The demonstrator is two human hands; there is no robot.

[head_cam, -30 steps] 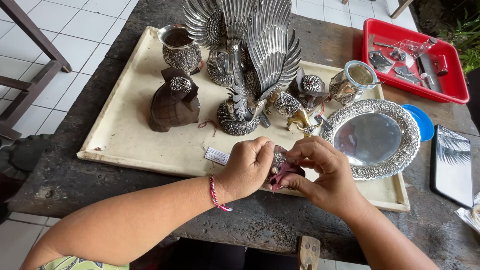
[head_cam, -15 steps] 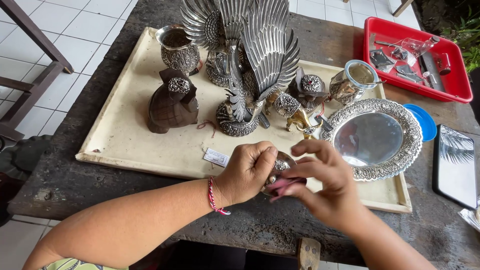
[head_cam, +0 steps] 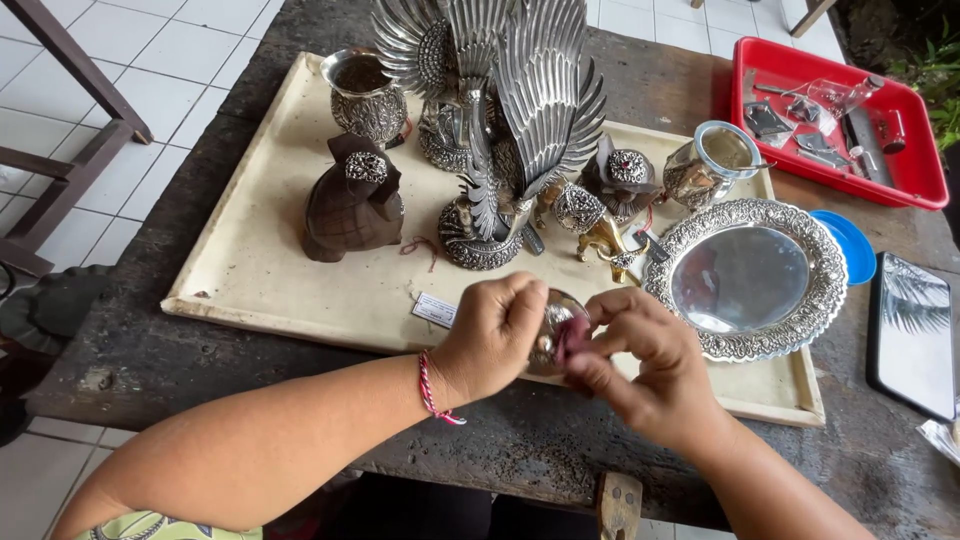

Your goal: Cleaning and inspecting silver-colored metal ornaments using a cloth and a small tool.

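since half a second ago, the two hands have barely moved, still pressed together at the near edge of the cream tray (head_cam: 250, 270) on the dark table (head_cam: 150, 340). the left hand (head_cam: 490, 335) is closed around a small round silver piece (head_cam: 560, 320), while the right hand (head_cam: 640, 365) pinches a dark pink cloth (head_cam: 575, 340) against its face. the silver piece sits between both hands, just right of a white tag (head_cam: 436, 309). farther off stand a winged silver statue (head_cam: 520, 130) and a brown carved figure (head_cam: 352, 200); to the right lie an ornate silver plate (head_cam: 745, 278) and a red tray (head_cam: 835, 125).
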